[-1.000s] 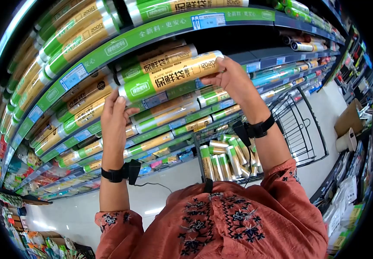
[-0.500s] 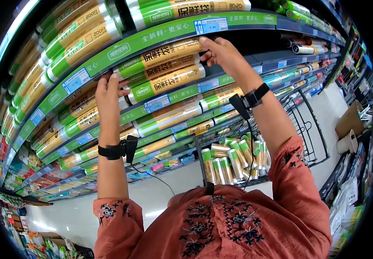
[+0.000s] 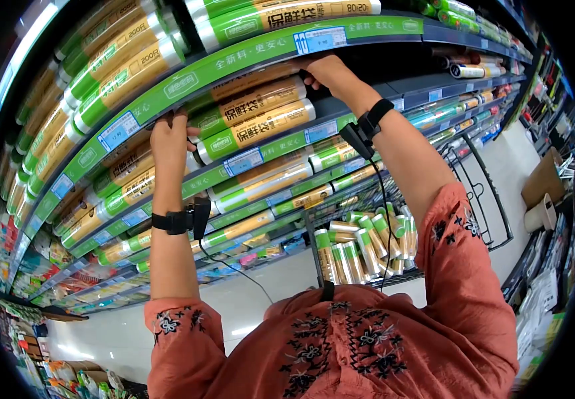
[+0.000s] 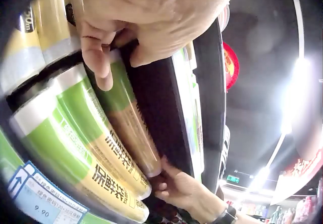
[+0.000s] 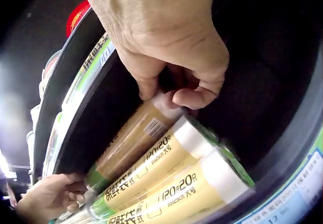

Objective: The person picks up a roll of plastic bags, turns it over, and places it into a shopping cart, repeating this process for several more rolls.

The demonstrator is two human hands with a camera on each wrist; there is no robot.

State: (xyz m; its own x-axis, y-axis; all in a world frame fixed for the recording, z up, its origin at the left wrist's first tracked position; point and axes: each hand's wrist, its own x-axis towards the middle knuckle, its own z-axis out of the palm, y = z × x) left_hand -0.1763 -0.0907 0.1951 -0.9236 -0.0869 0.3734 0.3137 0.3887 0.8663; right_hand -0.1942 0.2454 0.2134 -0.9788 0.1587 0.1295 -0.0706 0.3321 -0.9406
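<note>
- where is the tan-and-green, plastic-wrapped roll [image 5: 136, 130] found?
- at the back of a smooth, dark shelf [image 5: 272, 103], behind two matching printed rolls [image 3: 261, 126] laid alongside.
- and the hands?
- its tan end is pinched by the right hand [image 3: 334, 73]; its green end is held between the left hand's [image 3: 169, 143] thumb and finger.
- what is seen around?
- above, a green strip with white lettering [image 3: 211, 68]; below, a black wire cart [image 3: 312, 218], piled with similar rolls [image 3: 367, 243], on a pale, glossy floor [image 3: 128, 339]. white lights [image 4: 298, 103] are seen overhead.
</note>
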